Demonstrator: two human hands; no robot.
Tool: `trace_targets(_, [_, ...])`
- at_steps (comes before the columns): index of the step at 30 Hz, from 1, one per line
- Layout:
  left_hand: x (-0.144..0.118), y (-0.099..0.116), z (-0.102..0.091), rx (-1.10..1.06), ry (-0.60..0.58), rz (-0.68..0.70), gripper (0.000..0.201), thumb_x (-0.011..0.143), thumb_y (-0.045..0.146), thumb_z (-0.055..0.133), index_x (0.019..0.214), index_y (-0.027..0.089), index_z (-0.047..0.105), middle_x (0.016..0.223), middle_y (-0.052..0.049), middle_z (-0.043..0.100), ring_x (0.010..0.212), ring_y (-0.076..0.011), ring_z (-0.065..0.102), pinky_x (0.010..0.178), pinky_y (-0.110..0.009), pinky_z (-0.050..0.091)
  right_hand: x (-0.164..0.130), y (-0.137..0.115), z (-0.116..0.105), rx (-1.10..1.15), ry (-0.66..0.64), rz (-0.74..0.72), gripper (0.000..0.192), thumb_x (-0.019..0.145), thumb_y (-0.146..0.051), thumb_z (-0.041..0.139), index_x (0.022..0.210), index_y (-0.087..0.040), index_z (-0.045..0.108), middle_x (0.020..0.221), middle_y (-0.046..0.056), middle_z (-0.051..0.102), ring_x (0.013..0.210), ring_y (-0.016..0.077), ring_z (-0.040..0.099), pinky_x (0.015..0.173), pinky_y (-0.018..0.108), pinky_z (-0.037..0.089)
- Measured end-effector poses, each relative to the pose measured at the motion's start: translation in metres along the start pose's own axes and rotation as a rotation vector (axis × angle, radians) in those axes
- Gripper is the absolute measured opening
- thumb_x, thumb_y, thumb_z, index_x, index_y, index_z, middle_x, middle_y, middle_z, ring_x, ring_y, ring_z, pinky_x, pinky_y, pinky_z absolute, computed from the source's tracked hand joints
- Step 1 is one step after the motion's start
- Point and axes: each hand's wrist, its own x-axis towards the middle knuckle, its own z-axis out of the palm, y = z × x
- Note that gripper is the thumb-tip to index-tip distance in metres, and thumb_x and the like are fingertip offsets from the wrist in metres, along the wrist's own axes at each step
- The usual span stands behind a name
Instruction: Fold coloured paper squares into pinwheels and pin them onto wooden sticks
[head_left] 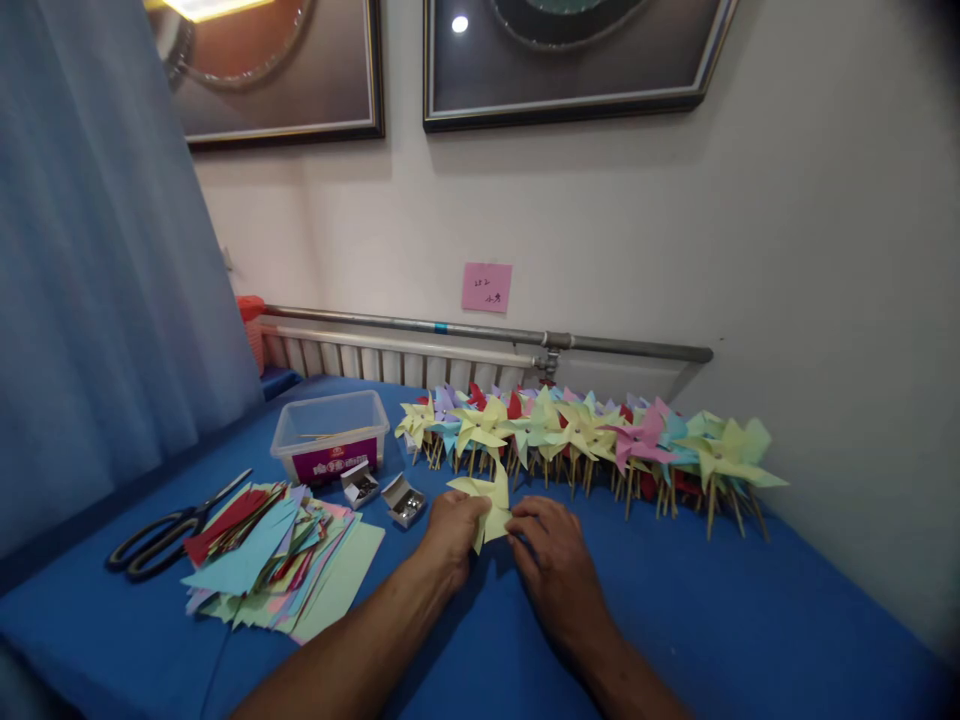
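Note:
A pale yellow paper pinwheel piece (pixel 486 502) is pinched between both of my hands over the blue table (pixel 712 620). My left hand (pixel 452 532) grips its left side and my right hand (pixel 549 555) holds its right edge. Just beyond them stands a long row of finished paper pinwheels (pixel 585 435) on wooden sticks, in yellow, pink, blue, purple and red, running along the wall.
A pile of coloured cut paper (pixel 274 565) lies left of my arms, with black scissors (pixel 161 535) beside it. Two small open boxes of pins (pixel 382 490) and a clear plastic tub (pixel 330 435) sit behind. A curtain hangs at left; a radiator runs along the wall.

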Motion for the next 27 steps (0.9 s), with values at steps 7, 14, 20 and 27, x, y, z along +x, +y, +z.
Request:
trace_targets(7, [-0.01, 0.006, 0.008, 0.0, 0.013, 0.026, 0.023, 0.057, 0.022, 0.077, 0.067, 0.017, 0.056, 0.059, -0.001, 0.064, 0.05, -0.0125, 0.058, 0.049, -0.023, 0.044, 0.001, -0.003, 0.001, 0.064, -0.01, 0.111, 0.019, 0.099, -0.03, 0.053, 0.088, -0.025, 0.068, 0.108, 0.008, 0.067, 0.107, 0.027, 0.061, 0.093, 0.044, 0.045])
trace_targets(14, [-0.013, 0.005, 0.011, 0.149, 0.024, 0.068, 0.018, 0.06, 0.024, 0.079, 0.066, 0.013, 0.065, 0.062, -0.005, 0.069, 0.051, -0.0123, 0.057, 0.051, -0.023, 0.045, 0.002, -0.003, 0.009, 0.275, 0.003, 0.468, 0.029, 0.094, -0.042, 0.056, 0.075, -0.024, 0.069, 0.125, 0.012, 0.064, 0.119, 0.0314, 0.058, 0.102, 0.051, 0.046])
trace_targets(20, [-0.013, 0.002, 0.011, 0.2, 0.051, 0.083, 0.019, 0.06, 0.025, 0.079, 0.064, 0.013, 0.065, 0.059, -0.004, 0.067, 0.05, -0.0127, 0.055, 0.05, -0.024, 0.044, 0.003, 0.0, 0.015, 0.339, 0.042, 0.608, 0.029, 0.086, -0.039, 0.061, 0.062, -0.025, 0.065, 0.125, 0.013, 0.068, 0.121, 0.0332, 0.059, 0.105, 0.052, 0.044])
trace_targets(27, [-0.018, 0.007, 0.014, 0.171, 0.047, 0.069, 0.014, 0.058, 0.02, 0.077, 0.062, 0.013, 0.065, 0.058, -0.003, 0.067, 0.049, -0.012, 0.055, 0.05, -0.024, 0.044, 0.002, 0.003, 0.019, 0.33, 0.051, 0.633, 0.029, 0.085, -0.036, 0.06, 0.059, -0.024, 0.064, 0.123, 0.013, 0.07, 0.118, 0.0326, 0.062, 0.104, 0.051, 0.045])
